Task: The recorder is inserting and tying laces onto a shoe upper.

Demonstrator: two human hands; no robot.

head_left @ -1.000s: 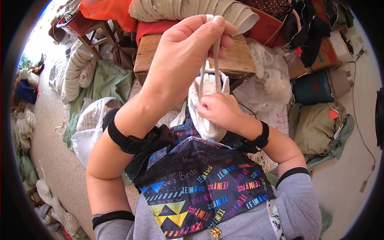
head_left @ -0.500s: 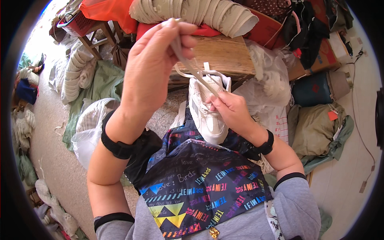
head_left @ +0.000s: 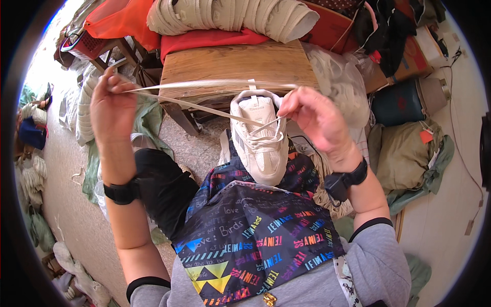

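With a flat cream fabric shoelace [head_left: 215,83] pinched by both the left hand [head_left: 114,110] and the right hand [head_left: 321,116], a cream mesh sneaker [head_left: 255,153], rested toe-inward over a black printed cloth apron [head_left: 266,230], could be tipped if strands are pulled unevenly.

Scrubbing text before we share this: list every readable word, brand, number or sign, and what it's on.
I won't copy wording, only locate it.
Apron: repeated block lettering in bright colours, readable.
Apron, upper part: pale handwriting-style lettering, partly readable.
White shoe, on its tongue: small lettering, mostly too small to read.
Teal cylinder at right: faint reddish mark, too blurred to read.
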